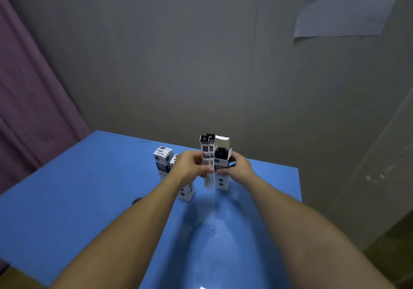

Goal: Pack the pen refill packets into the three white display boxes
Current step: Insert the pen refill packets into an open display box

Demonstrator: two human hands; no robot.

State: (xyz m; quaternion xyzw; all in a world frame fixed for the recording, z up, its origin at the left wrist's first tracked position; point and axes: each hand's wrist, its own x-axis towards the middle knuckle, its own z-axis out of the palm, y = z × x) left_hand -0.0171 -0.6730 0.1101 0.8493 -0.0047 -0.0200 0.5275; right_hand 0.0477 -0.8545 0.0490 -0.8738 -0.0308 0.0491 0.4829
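Pen refill packets (206, 154) are pinched upright in the left hand (191, 166), just left of the open display box (221, 172), which is gripped by the right hand (238, 168) on the blue table (67, 188). Filling appears under way; next, the packets likely need lifting over the box mouth.

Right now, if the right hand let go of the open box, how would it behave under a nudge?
The open box stands tall on a narrow base, so it would probably tip easily. It looks like thin card, likely light and crushable. The right hand steadies it.
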